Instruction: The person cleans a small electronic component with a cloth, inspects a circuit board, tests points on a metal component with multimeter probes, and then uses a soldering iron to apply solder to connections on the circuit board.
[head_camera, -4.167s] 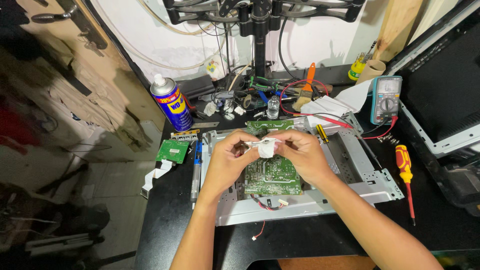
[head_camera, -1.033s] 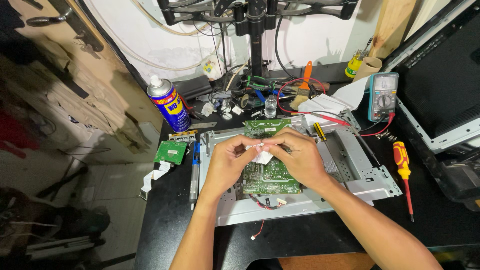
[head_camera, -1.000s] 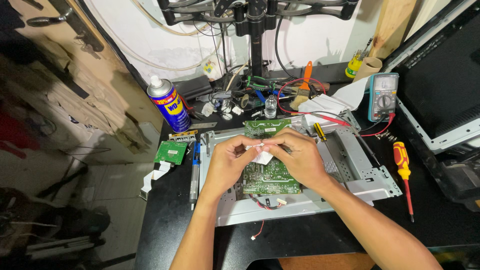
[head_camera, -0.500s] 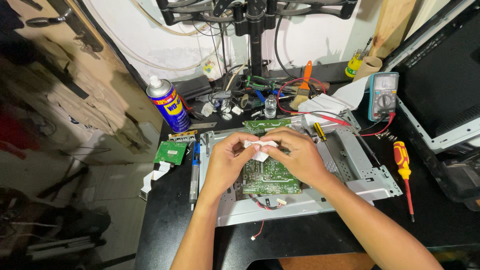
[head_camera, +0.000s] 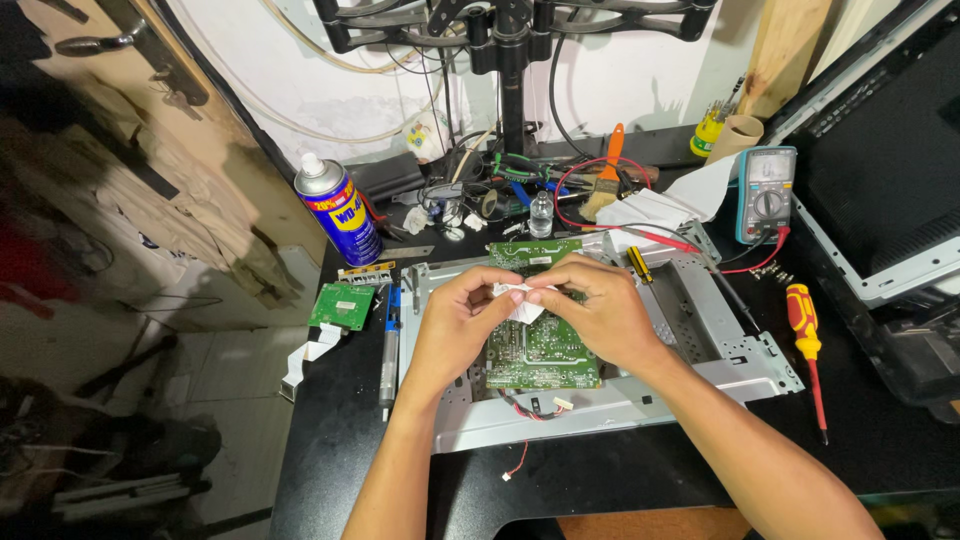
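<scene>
My left hand (head_camera: 455, 322) and my right hand (head_camera: 597, 310) meet over a green circuit board (head_camera: 545, 355) and pinch a small crumpled white wad of paper or tissue (head_camera: 520, 298) between their fingertips. The board lies in a silver metal chassis (head_camera: 690, 380) on the black table. A second green board (head_camera: 535, 252) shows just beyond my fingers. Red and black wires with a small white plug (head_camera: 540, 407) trail from the board's near edge.
A blue and yellow spray can (head_camera: 338, 210) stands at the back left. A small green board (head_camera: 341, 305) lies left of the chassis. A multimeter (head_camera: 766, 194), a red and yellow screwdriver (head_camera: 807, 345), a brush (head_camera: 603, 185) and tangled cables sit around. A monitor (head_camera: 880, 170) leans at the right.
Both hands have stayed over the board, working the white wad between their fingers; it sits slightly higher and more crumpled than before. The view has shifted a little.
</scene>
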